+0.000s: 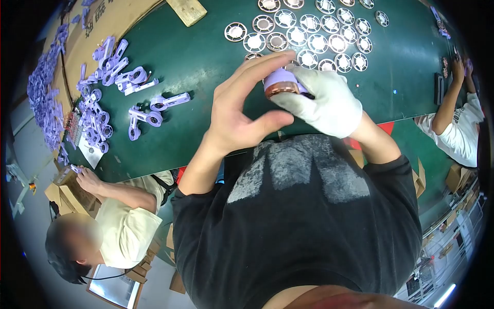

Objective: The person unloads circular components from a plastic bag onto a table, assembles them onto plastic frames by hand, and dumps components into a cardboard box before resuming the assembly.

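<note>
My right hand (pixel 329 100), in a white glove, grips a purple handheld fan (pixel 280 82) by its round head, which has a shiny copper-coloured rim facing me. The glove hides most of the fan. My bare left hand (pixel 242 103) curves around the left side of it, thumb and fingers wide apart. Its fingertips reach over the fan's top edge; whether they touch it I cannot tell. Just beyond both hands, round spoked metallic covers (pixel 297 36) lie spread on the green table (pixel 195 56).
Several purple fans (pixel 154 110) lie on the table's left, beside a larger heap (pixel 43 92) on cardboard. A wooden block (pixel 188 10) sits at the far edge. A co-worker (pixel 123 221) sits at left holding a small purple part; another person's arms (pixel 450 103) are at right.
</note>
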The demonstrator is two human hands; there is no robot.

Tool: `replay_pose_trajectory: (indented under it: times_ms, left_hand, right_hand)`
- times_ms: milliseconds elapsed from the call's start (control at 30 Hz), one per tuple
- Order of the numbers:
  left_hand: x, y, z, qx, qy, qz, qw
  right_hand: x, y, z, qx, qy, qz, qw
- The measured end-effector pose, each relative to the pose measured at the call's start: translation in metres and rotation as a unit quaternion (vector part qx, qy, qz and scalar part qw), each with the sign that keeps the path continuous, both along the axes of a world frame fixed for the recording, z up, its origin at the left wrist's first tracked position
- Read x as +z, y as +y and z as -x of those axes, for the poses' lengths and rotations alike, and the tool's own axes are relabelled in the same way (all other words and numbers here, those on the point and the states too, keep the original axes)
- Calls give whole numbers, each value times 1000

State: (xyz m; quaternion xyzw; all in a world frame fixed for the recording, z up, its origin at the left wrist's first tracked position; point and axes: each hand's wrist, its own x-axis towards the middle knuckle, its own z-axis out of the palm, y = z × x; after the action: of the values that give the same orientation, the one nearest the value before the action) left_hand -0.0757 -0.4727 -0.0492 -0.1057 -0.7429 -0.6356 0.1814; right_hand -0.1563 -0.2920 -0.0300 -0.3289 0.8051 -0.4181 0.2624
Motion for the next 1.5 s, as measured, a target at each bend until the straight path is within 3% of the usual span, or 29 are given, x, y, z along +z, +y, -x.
replay_pose_trajectory:
  times_ms: [67, 133, 267, 400, 433, 500, 567, 600, 667, 733, 833, 900, 933, 967, 1000, 1033, 1167, 1200, 1267, 1333, 1500]
  left_hand:
    - [-11, 12, -3, -4, -41, -119, 992]
    - [-17, 14, -1, -24, -7, -134, 991]
    - [-22, 8, 8, -77, -11, -133, 988]
    - [2, -12, 27, -75, 31, 51, 995]
    - [5, -17, 30, -77, -19, 75, 994]
    - [13, -29, 41, -71, -107, 130, 983]
    - [5, -48, 72, -63, -252, 35, 965]
    - [-3, -68, 91, -60, -329, 5, 943]
    - [-21, -89, 134, 19, -270, -133, 954]
    - [-34, -115, 163, 9, -233, -334, 913]
    - [-14, -118, 159, 69, -140, -257, 954]
    - [10, -133, 117, 153, -184, 77, 968]
    - [2, -148, 95, 203, -102, 243, 943]
    - [-5, -163, 74, 281, -21, 397, 874]
    - [-3, -177, 41, 312, -69, 427, 846]
    - [6, -182, 8, 333, -208, 464, 794]
    - [3, -173, -64, 296, -264, 517, 758]
    - [-12, -178, -71, 304, -203, 520, 772]
    - [-25, -181, -79, 334, -190, 490, 782]
    - [-30, -185, -79, 382, -158, 485, 771]
    - [-10, -172, -68, 390, -52, 377, 839]
  right_hand:
    - [-3, 4, 0, 26, 133, 32, 990]
    - [-13, 8, -1, 34, 256, 67, 964]
    - [-24, 13, -6, 8, 273, 97, 957]
    - [-20, 17, -2, 40, 290, 75, 953]
    - [-14, 18, 3, 63, 299, 66, 950]
    - [8, 18, 6, -12, 158, -3, 987]
    - [38, 15, 11, -85, 24, -81, 993]
    - [28, 20, 13, -117, 33, -29, 992]
    - [12, 27, 19, -164, 33, 23, 986]
    - [5, 31, 20, -195, -6, 48, 980]
    - [-4, 33, 17, -165, -35, 68, 983]
    - [1, 33, 15, -118, -17, 52, 992]
    - [2, 33, 15, -96, -7, 43, 994]
    - [-1, 34, 15, -86, -16, 51, 995]
    - [-5, 36, 16, -76, -25, 57, 995]
    - [-7, 38, 15, -67, -34, 63, 995]
    - [-10, 32, 13, -54, -75, 58, 994]
    - [-7, 29, 13, -47, -73, 45, 995]
    - [2, 21, 10, -32, -69, 20, 997]
    - [-10, 19, 9, 16, 23, 84, 996]
    - [2, 6, 10, 116, 125, 108, 979]
